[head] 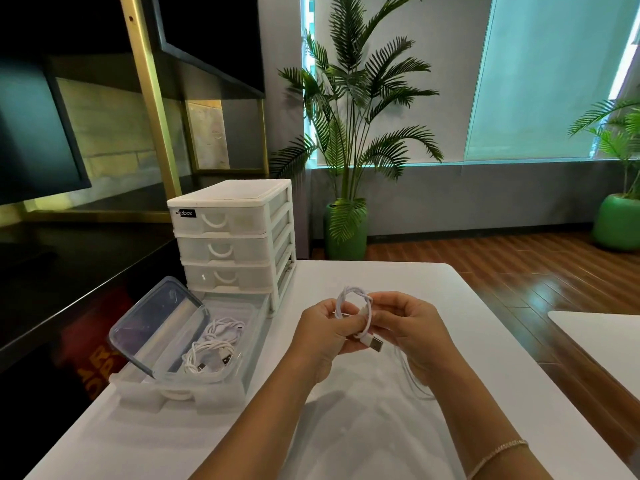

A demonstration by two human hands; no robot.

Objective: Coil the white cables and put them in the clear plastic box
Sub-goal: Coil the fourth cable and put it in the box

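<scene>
A white cable (356,299) is wound into a small loop above the white table (346,427). My left hand (322,334) and my right hand (412,330) both grip it, one on each side. Its USB plug (374,342) sticks out below between my fingers, and a loose strand hangs down under my right hand. To the left stands the clear plastic box (239,336), its lid (156,323) tilted up. Two coiled white cables (211,351) lie inside it.
The clear box sits in a pulled-out frosted drawer (180,396) in front of a white drawer unit (235,237) with three shut drawers. A dark counter lies to the left, a second white table (602,341) to the right, and potted palms stand behind.
</scene>
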